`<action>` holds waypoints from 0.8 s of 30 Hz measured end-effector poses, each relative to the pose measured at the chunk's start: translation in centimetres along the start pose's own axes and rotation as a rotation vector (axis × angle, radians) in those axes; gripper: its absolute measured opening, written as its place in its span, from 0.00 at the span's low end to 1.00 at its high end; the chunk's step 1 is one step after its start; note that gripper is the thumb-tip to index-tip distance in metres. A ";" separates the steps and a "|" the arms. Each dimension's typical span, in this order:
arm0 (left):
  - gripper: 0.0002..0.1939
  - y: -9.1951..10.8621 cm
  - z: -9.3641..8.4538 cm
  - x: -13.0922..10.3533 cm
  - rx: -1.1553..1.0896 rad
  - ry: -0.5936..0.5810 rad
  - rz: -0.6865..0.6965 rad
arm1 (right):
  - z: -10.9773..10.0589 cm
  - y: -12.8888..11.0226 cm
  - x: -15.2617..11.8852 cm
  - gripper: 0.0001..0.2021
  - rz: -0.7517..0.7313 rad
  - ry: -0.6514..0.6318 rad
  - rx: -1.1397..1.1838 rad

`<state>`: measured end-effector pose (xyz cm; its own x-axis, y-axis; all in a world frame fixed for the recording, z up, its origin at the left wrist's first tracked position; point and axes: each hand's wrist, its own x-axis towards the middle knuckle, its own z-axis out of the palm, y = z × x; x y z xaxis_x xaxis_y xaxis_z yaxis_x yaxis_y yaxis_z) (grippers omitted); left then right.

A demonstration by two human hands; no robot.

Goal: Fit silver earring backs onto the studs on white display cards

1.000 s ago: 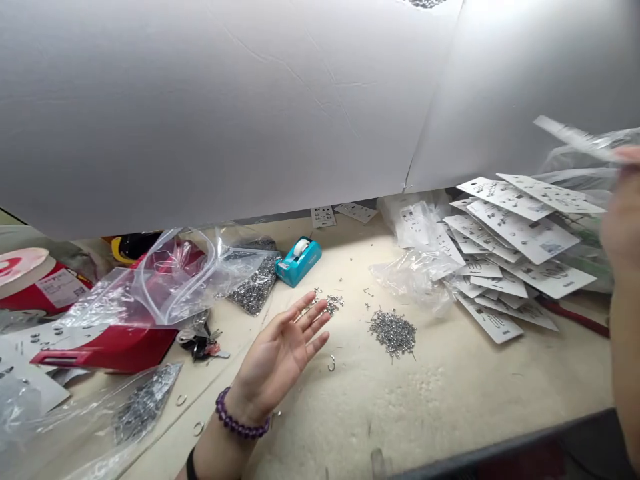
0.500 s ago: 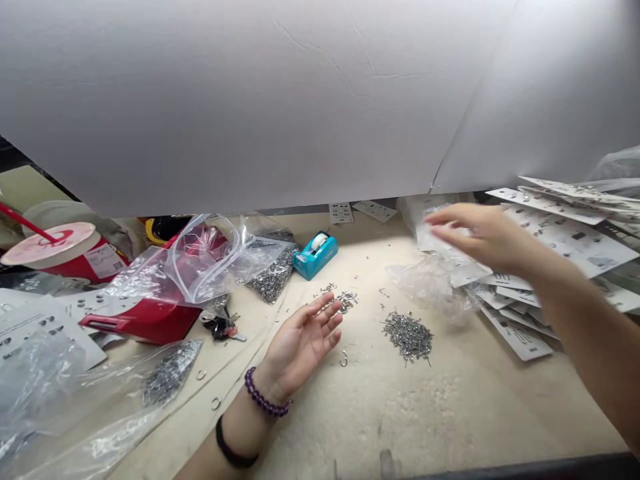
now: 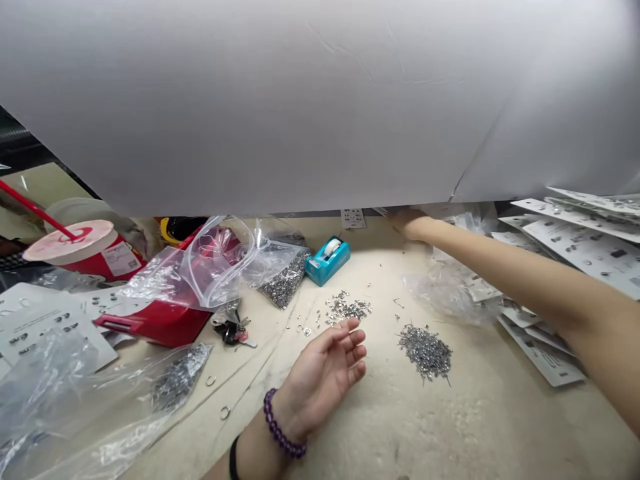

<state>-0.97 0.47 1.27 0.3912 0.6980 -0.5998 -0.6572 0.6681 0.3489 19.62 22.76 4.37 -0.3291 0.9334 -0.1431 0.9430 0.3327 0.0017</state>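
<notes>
My left hand [image 3: 323, 377] rests palm up over the table, fingers apart and a little curled, with nothing in it. Just beyond its fingertips lies a scatter of small metal pieces [image 3: 347, 308]. A denser heap of tiny silver pieces [image 3: 426, 351] is to its right. At the back, my right hand [image 3: 407, 222] reaches toward the lower edge of the white panel. Its fingers are blurred and partly hidden, beside a sliver of white card. A printed white card [image 3: 353, 218] lies to the left of that hand.
A large white panel [image 3: 280, 107] overhangs the table's back. Stacked cards with small metal pieces [image 3: 590, 247] and a crumpled clear bag [image 3: 453, 293] are at right. Leftward are a teal tape dispenser [image 3: 327, 261], zip bags [image 3: 285, 280], keys [image 3: 233, 330], a red scoop [image 3: 155, 323] and a drink cup [image 3: 95, 250].
My right hand has moved from above the clear bag leftward and back, to the cards beneath the panel. The view has shifted slightly; my left hand stays palm up, its fingers a bit more curled.
</notes>
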 end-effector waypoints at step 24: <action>0.25 0.1 -0.8 0.9 0.313 -0.185 0.046 | 6.8 -6.4 -18.0 0.13 -0.201 0.152 1.557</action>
<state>-1.21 1.01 0.17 0.4944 0.7447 -0.4484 -0.4590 0.6617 0.5928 19.85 2.91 0.21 -0.3617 0.9288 0.0810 -0.0225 0.0781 -0.9967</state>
